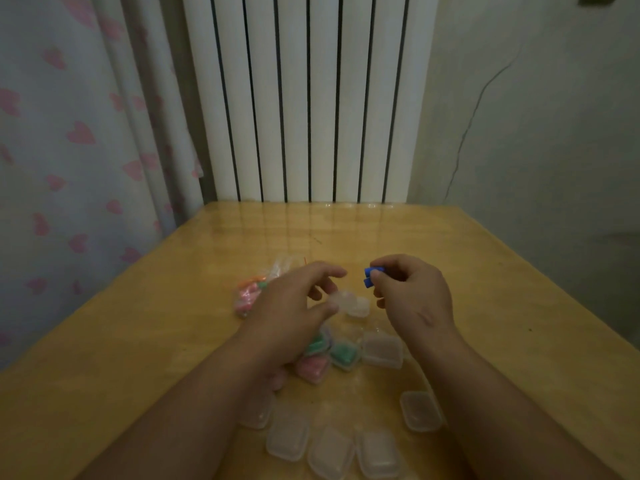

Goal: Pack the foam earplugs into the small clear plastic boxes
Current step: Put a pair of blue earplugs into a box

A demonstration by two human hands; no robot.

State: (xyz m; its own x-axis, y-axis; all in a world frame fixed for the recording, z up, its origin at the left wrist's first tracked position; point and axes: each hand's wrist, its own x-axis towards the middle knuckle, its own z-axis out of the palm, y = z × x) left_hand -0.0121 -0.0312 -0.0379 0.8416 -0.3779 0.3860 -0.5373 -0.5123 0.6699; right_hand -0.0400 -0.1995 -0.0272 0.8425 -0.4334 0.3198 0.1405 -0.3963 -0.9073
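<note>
The right hand [412,296] pinches two blue foam earplugs [371,277]. The left hand [294,306] grips an open clear plastic box [349,303] just left of them. Empty boxes [287,434] lie on the near table [485,289].

Left grip [294,306], right grip [412,296] pinching (fingers curled).

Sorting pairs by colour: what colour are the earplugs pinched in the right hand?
Blue; the earplugs in the right hand show best in the head view.

No readable text, labels, brands or numbers anywhere in view.
</note>
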